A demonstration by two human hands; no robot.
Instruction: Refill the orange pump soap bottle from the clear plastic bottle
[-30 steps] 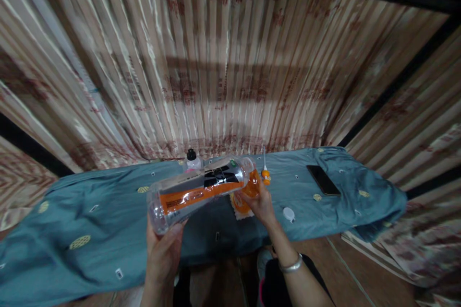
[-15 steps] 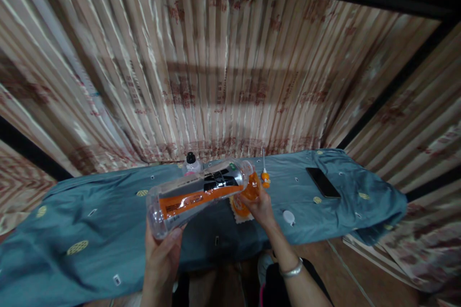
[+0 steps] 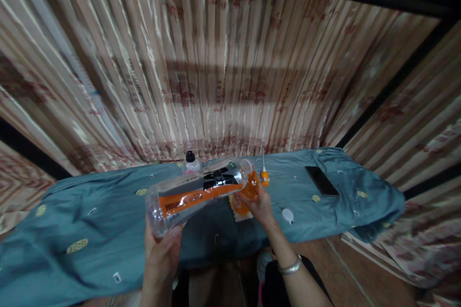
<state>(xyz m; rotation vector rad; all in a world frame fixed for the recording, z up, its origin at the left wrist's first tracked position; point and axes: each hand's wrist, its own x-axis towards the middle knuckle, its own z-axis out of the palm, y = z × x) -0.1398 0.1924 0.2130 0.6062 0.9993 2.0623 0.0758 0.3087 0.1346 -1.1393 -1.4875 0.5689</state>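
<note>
Bottle (image 3: 200,193) — mouth (image 3: 248,166) rightward, long axis perhaps tipped

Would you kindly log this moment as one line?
left hand: holds large clear bottle, tilted | right hand: holds orange container at bottle's mouth | on cloth: black phone, white disc

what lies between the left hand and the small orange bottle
In the head view, the large clear bottle: its base in the left hand, its mouth end at the orange bottle.

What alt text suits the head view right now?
The left hand holds a clear bottle sideways, its mouth by an orange container in the right hand. To the right, a phone lies on a blue-green cloth.
</note>
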